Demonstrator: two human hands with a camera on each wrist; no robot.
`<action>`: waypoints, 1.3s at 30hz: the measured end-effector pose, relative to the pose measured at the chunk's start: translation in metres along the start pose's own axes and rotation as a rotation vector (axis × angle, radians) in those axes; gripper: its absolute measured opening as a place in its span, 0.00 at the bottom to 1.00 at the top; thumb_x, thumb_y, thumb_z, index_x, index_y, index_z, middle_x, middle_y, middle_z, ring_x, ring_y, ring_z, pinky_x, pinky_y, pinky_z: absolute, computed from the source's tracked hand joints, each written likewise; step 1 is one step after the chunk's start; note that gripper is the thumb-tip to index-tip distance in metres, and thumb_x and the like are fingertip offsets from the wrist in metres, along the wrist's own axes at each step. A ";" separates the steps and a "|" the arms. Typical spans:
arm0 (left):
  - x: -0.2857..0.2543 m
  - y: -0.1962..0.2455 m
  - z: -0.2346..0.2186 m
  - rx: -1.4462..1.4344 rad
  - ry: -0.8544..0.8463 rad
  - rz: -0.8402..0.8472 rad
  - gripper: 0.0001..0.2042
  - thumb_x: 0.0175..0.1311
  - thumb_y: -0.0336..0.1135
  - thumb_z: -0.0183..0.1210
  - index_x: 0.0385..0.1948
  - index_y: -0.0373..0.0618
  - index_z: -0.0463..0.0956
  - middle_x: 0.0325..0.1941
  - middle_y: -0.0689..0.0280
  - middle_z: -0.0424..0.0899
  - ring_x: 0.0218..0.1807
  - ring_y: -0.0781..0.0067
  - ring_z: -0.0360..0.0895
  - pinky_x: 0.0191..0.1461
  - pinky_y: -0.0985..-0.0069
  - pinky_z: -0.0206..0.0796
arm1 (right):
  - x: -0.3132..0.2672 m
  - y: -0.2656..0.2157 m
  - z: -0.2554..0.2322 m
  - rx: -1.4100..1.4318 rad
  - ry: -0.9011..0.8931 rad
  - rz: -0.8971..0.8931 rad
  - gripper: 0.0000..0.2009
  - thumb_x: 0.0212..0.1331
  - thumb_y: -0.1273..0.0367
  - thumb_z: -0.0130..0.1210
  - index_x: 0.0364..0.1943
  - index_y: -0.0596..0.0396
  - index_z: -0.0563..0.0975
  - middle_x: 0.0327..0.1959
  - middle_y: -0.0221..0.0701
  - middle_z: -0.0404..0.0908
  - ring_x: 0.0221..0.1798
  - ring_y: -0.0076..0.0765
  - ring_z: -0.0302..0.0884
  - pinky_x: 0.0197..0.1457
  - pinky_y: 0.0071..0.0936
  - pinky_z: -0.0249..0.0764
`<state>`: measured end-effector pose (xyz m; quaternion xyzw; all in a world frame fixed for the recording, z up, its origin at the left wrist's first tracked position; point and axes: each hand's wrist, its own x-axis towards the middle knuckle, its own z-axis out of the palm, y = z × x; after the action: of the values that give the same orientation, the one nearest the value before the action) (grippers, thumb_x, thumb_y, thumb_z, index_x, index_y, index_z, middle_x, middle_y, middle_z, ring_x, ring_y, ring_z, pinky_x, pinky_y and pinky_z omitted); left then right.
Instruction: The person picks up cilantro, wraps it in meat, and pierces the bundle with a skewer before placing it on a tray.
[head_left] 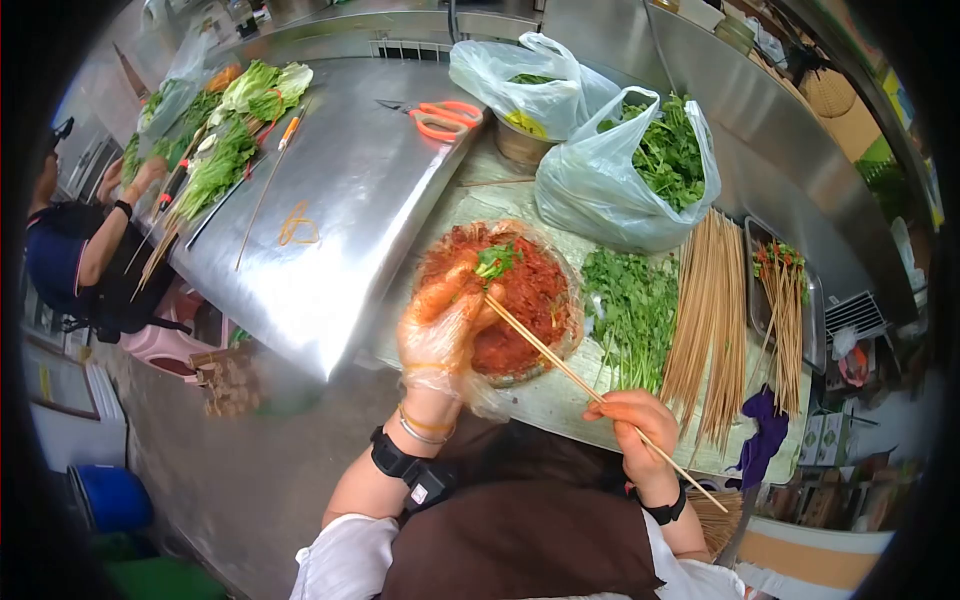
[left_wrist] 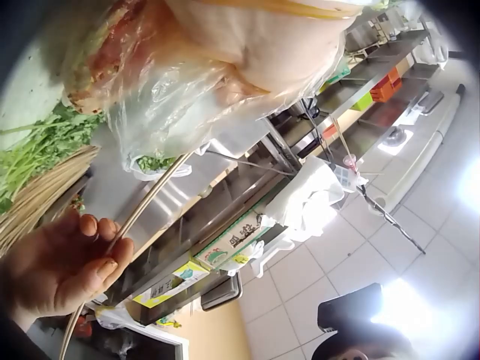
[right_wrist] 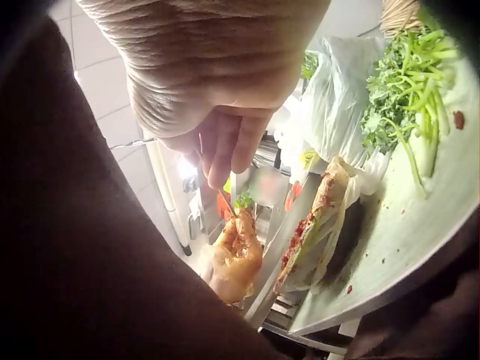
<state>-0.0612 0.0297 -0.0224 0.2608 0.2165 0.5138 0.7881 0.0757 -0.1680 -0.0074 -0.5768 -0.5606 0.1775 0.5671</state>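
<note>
My left hand [head_left: 438,325], in a clear plastic glove smeared with red sauce, is over a round basin [head_left: 577,310] lined with plastic. Red-sauced strips of meat [head_left: 530,325] fill the basin. Between the gloved fingertips I pinch a small cilantro sprig [head_left: 495,262] with red bits on it. A bamboo skewer [head_left: 560,365] runs slantwise from those fingertips to my bare right hand [head_left: 642,425]. The right thumb and fingers [left_wrist: 105,274] grip the skewer partway along, its back end sticking out past them. The gloved fingers partly hide the skewer's tip.
Right of the basin lie cilantro [head_left: 635,320], loose skewers [head_left: 708,320] and a metal tray [head_left: 815,290] with filled skewers. Plastic bags [head_left: 600,195] of greens stand behind. Orange-handled scissors [head_left: 445,118] lie on the steel table [head_left: 350,180]. Another person [head_left: 75,245] works at left.
</note>
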 end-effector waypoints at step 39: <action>0.005 -0.012 -0.015 -0.058 -0.132 0.014 0.13 0.65 0.29 0.53 0.48 0.33 0.70 0.56 0.53 0.72 0.50 0.47 0.76 0.52 0.63 0.74 | -0.023 0.026 -0.014 0.411 0.182 0.167 0.15 0.63 0.64 0.50 0.39 0.65 0.77 0.39 0.43 0.76 0.39 0.42 0.79 0.44 0.36 0.76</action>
<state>-0.0604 0.0334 -0.0420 0.2727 0.1472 0.5072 0.8042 0.0919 -0.1872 -0.0354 -0.5074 -0.4095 0.2813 0.7040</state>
